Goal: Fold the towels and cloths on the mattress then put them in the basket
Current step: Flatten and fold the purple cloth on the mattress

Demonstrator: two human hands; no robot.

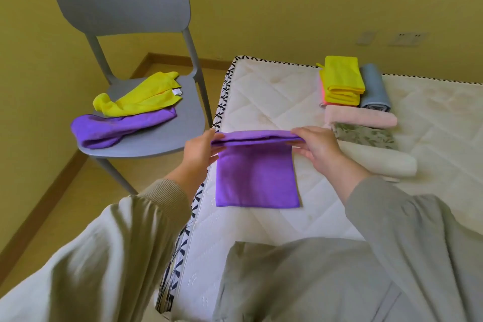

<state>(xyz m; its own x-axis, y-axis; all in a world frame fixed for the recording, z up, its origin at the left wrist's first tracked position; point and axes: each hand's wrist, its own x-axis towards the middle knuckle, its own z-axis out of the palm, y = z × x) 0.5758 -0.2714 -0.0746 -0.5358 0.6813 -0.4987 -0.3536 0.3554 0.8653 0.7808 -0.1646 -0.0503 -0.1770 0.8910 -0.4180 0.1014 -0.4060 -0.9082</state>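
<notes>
Sleeves (104,256); left hand (198,155), right hand (320,150) pinch purple cloth (256,183) fold on mattress (261,97)

Non-task stock as I see it from my end:
- 1x grey plastic chair (156,138) – stands on floor, left side, backrest toward wall.
- Yellow wall (287,8).
- Tan floor (86,191) w/ brown skirting (52,196).
- 2x wall plates (406,38), upper rt – too blurred to ID.
</notes>
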